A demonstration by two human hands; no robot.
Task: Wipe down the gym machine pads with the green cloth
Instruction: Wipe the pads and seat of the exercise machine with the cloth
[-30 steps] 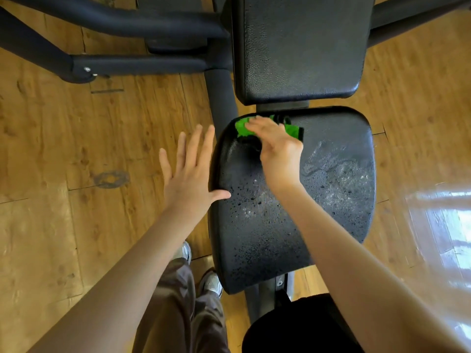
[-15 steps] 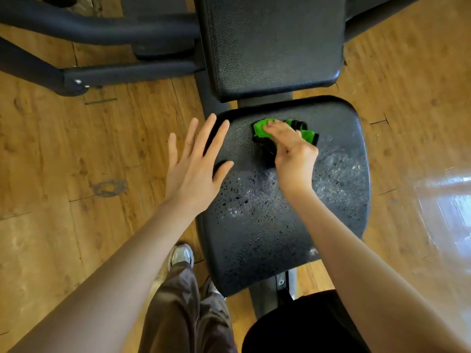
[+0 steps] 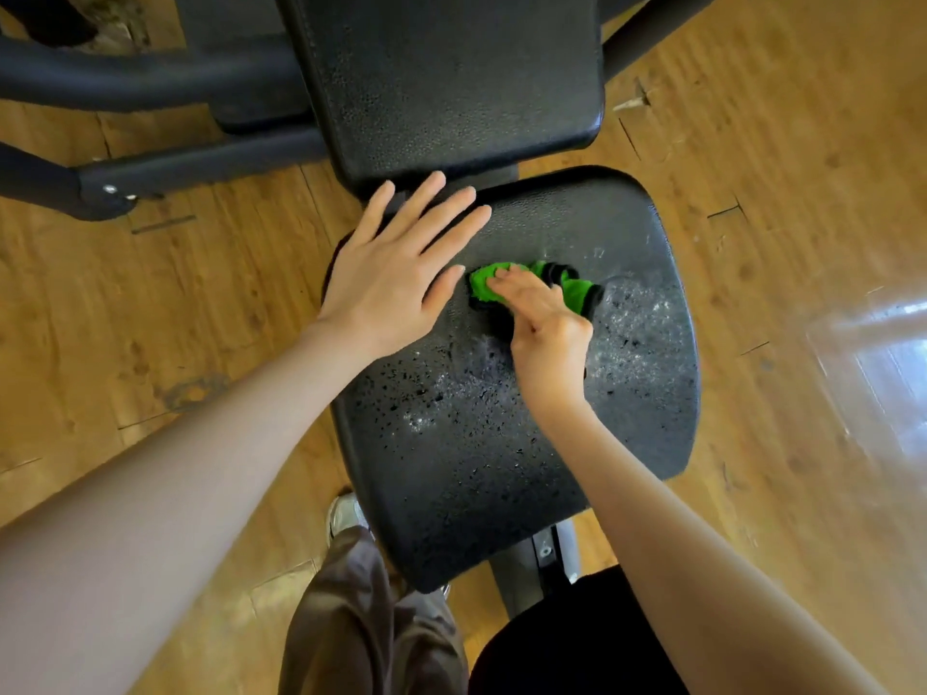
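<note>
The black seat pad [image 3: 501, 469] of the gym machine fills the middle of the head view, speckled with wet droplets and foam. Above it is the black back pad [image 3: 451, 77]. My right hand [image 3: 547, 333] grips the bunched green cloth [image 3: 486, 283] and presses it onto the upper middle of the seat pad. My left hand [image 3: 391, 278] lies flat with straight fingers on the seat pad's upper left corner, its fingertips reaching the back pad's lower edge. Part of the cloth is hidden under my right hand.
Dark metal frame tubes [image 3: 150, 87] run across the upper left over the wooden floor [image 3: 125, 318]. My legs in brown trousers [image 3: 361, 619] stand at the seat's lower left. A black rounded pad [image 3: 567, 644] sits below, beside the grey seat post [image 3: 547, 549].
My right hand has dragged the cloth from the seat's far edge towards its middle. My left hand has moved from beside the seat onto its upper left corner.
</note>
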